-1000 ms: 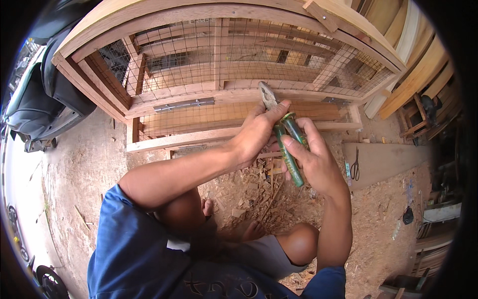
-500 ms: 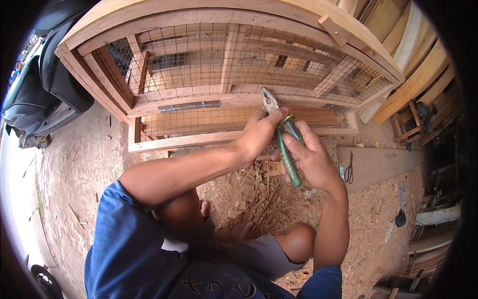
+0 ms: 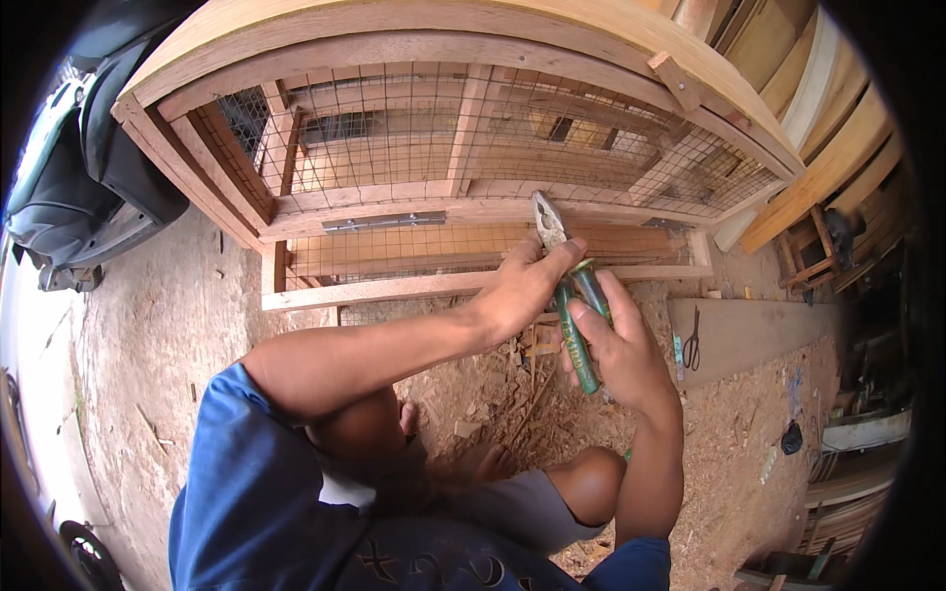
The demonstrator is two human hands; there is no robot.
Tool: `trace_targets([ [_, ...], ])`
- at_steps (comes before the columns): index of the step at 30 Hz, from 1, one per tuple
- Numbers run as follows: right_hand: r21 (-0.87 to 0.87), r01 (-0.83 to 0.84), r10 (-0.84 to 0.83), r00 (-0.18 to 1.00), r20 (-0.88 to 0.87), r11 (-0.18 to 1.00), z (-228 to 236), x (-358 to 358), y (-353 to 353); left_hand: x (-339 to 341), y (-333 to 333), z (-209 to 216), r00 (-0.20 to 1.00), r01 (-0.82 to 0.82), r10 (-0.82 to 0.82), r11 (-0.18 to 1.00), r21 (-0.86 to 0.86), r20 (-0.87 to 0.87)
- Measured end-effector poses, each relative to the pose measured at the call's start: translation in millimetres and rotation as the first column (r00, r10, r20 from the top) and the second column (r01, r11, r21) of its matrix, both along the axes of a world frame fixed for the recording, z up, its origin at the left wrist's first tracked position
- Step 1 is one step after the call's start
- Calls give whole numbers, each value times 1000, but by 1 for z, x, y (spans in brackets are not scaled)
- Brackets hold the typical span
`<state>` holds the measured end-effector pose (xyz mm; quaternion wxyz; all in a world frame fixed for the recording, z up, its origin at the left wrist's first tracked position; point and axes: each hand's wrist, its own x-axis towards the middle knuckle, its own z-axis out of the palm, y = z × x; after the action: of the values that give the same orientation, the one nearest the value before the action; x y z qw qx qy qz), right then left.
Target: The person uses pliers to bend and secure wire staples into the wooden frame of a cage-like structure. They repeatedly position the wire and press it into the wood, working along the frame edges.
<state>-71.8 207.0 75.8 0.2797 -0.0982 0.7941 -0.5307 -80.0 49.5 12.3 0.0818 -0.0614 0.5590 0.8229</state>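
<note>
Green-handled combination pliers (image 3: 574, 335) are held in both hands, their metal jaws pointing up and slightly left toward the cage. My left hand (image 3: 532, 281) grips them near the pivot, its thumb laid across the base of the jaws. My right hand (image 3: 621, 345) is wrapped round the handles lower down. Just beyond the jaws stands a wooden cage (image 3: 355, 212) with wire mesh (image 3: 394, 118) over its front panels. A metal hinge (image 3: 384, 223) joins the upper panel to the lower rail, left of the pliers.
Scissors (image 3: 693, 345) lie on a flat board (image 3: 769, 330) at the right. Wood shavings (image 3: 532, 414) cover the ground around my feet. Planks (image 3: 838, 167) lean at the far right, and a dark motorbike (image 3: 94, 177) stands at the left.
The pliers and both hands have shifted slightly right and downward in the picture. The cage also sits a little lower in view. Both hands keep their hold.
</note>
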Motion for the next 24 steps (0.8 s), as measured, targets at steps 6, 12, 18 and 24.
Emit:
trace_targets([
  [6,84,-13,21,996,-87,996,7,-7,1,-4,2,2,999,29,-32,991,129,20],
  [12,114,-24,31,998,-62,993,14,-10,-9,-5,0,6,997,18,-32,984,178,76],
  [18,252,-73,95,993,-74,965,28,-14,-13,-4,4,6,995,-61,50,989,135,82],
  [24,320,-97,111,994,-26,942,39,-16,-19,-1,7,12,990,-105,96,990,94,105],
])
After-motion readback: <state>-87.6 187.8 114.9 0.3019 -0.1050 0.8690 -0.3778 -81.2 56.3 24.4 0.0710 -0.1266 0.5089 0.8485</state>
